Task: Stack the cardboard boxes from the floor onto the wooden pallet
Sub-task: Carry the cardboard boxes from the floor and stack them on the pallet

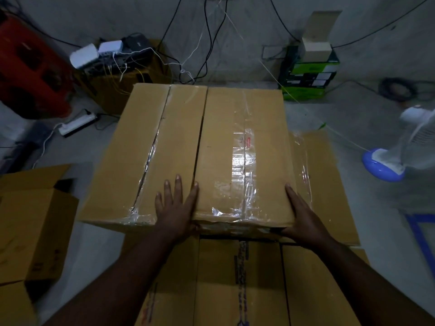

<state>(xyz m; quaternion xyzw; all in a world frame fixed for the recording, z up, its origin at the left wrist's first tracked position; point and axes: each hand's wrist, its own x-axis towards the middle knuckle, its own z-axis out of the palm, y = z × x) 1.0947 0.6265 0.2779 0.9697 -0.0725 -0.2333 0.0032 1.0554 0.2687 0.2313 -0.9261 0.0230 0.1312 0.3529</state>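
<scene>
A large taped cardboard box [188, 142] lies on top of other cardboard boxes [237, 283] stacked in front of me. My left hand [176, 205] lies flat on its top near the front edge, fingers straight and spread. At the box's front right corner my right hand [301, 215] presses against the side with straight fingers. Another flat box [329, 184] shows under it on the right. The wooden pallet is hidden under the boxes.
An open cardboard box [33, 222] stands on the floor at the left. Behind are a red crate [30, 69], a box with routers and cables [113, 60], a power strip [77, 122], green boxes [308, 76] and a white fan with a blue base [386, 161].
</scene>
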